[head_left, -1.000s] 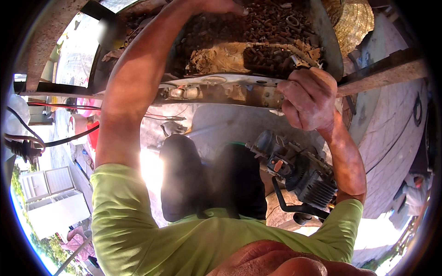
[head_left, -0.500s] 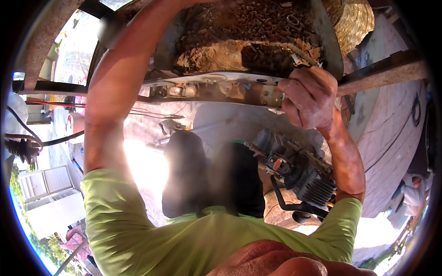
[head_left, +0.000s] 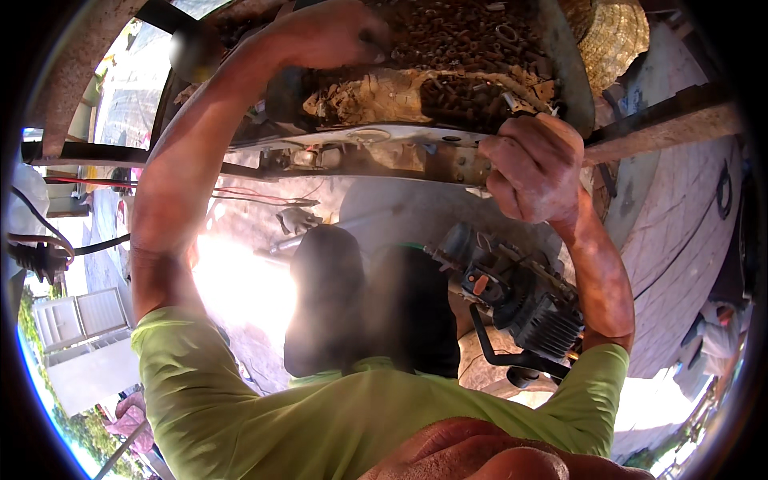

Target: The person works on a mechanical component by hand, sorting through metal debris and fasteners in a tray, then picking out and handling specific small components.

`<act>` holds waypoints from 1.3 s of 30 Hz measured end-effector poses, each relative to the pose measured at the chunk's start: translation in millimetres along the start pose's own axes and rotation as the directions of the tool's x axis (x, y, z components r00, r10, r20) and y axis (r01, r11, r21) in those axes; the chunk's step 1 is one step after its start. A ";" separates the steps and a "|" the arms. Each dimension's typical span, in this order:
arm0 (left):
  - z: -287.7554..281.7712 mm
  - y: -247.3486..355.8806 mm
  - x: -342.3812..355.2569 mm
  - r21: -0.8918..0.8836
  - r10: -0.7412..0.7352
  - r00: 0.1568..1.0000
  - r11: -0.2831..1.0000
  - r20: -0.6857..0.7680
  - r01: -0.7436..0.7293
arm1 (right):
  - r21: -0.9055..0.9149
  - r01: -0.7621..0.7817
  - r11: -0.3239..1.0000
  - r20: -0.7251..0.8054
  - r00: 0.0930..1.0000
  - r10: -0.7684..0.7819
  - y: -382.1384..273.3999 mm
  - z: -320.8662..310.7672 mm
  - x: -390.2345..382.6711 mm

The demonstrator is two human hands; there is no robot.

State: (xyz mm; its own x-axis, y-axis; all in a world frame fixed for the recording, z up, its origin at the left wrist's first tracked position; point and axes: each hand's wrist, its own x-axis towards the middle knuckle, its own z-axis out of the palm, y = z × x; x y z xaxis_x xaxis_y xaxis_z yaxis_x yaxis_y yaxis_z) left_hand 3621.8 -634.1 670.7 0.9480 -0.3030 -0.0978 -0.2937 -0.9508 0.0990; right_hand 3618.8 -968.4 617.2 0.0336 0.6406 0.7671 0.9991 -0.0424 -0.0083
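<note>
Rusty bolts, nuts and ring-shaped pieces [head_left: 456, 40] fill a worn metal tray [head_left: 560, 56] at the far side. Over its left part hangs my left hand [head_left: 344, 36], fingers curled down and closed by the pieces; anything inside them is hidden. My right hand [head_left: 534, 168] is a closed fist at the tray's near right corner, against the metal edge [head_left: 400, 138]. What it grips, if anything, cannot be made out. A torn brown sheet [head_left: 384, 94] lies along the near side of the heap, partly in shadow.
Below my right forearm sits a small finned engine or compressor [head_left: 520, 296] with a black pipe. A rusty beam [head_left: 664, 128] runs right from the tray. A straw hat [head_left: 612, 40] lies at the far right. Red wires [head_left: 256, 194] and a black cable [head_left: 104, 242] are on the left.
My left hand has come nearer and into fuller view over the bolts, its elbow shifting left. My right fist stays almost in place.
</note>
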 end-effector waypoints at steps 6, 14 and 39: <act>13.9 -33.2 51.2 0.026 0.202 0.950 0.979 -0.239 -0.202 | -0.004 0.003 1.000 0.012 1.000 -0.003 0.7 0.8 -0.6; 32.6 -49.0 71.9 0.024 0.272 0.939 0.962 -0.211 -0.274 | -0.025 -0.009 1.000 -0.040 0.999 0.008 -1.6 2.1 -0.5; 0.2 20.7 -7.6 -0.967 0.181 0.965 -0.205 -0.189 -0.151 | -0.019 0.003 1.000 -0.068 0.998 -0.005 -1.8 3.6 0.7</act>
State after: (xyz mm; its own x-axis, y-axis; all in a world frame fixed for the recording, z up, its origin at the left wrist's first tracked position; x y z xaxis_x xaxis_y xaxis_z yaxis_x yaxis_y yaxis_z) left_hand 3608.5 -651.4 673.4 0.8850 -0.4521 0.1110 0.0355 0.3033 0.9522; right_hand 3617.1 -965.1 615.4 0.0271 0.5870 0.8091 0.9985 -0.0550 0.0065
